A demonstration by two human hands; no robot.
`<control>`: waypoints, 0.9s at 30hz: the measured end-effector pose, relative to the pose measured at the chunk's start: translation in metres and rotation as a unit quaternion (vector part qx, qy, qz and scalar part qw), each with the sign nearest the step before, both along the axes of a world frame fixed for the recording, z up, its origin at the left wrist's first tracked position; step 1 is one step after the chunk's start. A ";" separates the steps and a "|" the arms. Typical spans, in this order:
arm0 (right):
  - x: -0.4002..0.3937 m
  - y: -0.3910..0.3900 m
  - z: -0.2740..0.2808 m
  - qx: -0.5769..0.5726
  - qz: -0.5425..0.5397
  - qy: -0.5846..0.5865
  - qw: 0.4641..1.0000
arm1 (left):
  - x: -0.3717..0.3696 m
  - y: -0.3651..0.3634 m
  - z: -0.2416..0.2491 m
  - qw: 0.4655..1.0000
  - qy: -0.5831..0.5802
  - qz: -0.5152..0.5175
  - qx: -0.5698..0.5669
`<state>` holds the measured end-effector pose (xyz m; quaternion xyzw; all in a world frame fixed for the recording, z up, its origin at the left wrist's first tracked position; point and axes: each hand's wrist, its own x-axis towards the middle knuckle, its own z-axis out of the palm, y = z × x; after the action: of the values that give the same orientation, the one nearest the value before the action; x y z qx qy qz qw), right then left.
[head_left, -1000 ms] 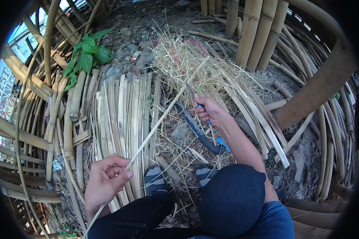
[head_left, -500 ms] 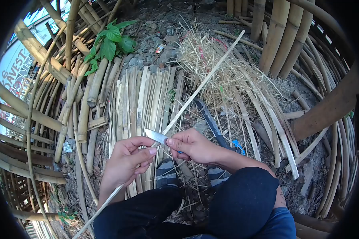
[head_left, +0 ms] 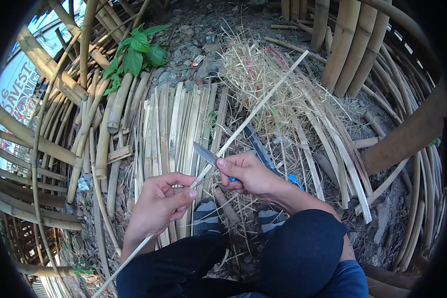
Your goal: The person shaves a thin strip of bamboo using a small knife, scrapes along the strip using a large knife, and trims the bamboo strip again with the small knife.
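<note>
A long pale bamboo strip (head_left: 256,110) runs diagonally from the lower left to the upper right. My left hand (head_left: 166,201) pinches it between thumb and fingertips, and its lower end passes under that wrist toward my thigh. In my right hand (head_left: 243,173) is a knife (head_left: 206,153) with a short blade and a bit of blue at the handle. The thumb presses near the base of the blade, which lies across the strip and points up and left. Beyond my hands, split bamboo strips (head_left: 176,119) lie side by side on the ground.
A heap of shavings (head_left: 253,74) lies ahead, with more strips (head_left: 328,134) at its right. A dark long-bladed tool (head_left: 258,146) rests behind my right hand. Bamboo poles (head_left: 340,49) stand at the right, and others lean at the left by a leafy plant (head_left: 136,52).
The knife and right hand have shifted right and slightly up along the strip, and the blade has turned steeper. The strip's far end has dipped a little to the right; my left hand stays nearly put.
</note>
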<state>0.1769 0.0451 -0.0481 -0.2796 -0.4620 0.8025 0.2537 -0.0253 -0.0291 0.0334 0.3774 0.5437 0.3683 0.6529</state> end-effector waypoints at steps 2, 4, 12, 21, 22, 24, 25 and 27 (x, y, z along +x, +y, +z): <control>0.007 0.005 -0.001 -0.028 -0.035 -0.014 0.999 | 0.000 -0.002 0.003 1.000 0.012 0.001 0.000; 0.010 0.004 0.000 -0.034 -0.049 -0.017 0.998 | 0.002 -0.001 0.003 1.000 0.014 -0.003 -0.005; 0.007 0.005 -0.005 -0.011 0.034 0.003 0.999 | 0.001 -0.002 0.000 1.000 0.002 0.001 0.013; 0.020 0.010 -0.005 -0.060 0.013 -0.013 0.998 | -0.003 -0.003 0.002 0.999 0.037 -0.008 -0.011; 0.011 -0.002 0.000 -0.055 0.036 -0.011 0.998 | 0.001 -0.003 0.004 0.999 0.038 -0.007 -0.009; 0.006 -0.009 0.002 -0.042 0.049 -0.002 0.998 | 0.002 -0.004 0.006 0.999 0.046 -0.002 -0.009; 0.006 -0.006 0.001 -0.043 0.053 0.002 0.998 | 0.002 -0.005 0.006 0.999 0.051 -0.013 0.006; 0.011 0.002 -0.003 -0.020 0.046 0.001 0.999 | -0.001 -0.005 0.007 0.997 0.070 -0.037 0.021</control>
<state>0.1883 0.0468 -0.0512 -0.2620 -0.4579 0.8227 0.2118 -0.0260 -0.0343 0.0401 0.4356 0.5659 0.3276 0.6186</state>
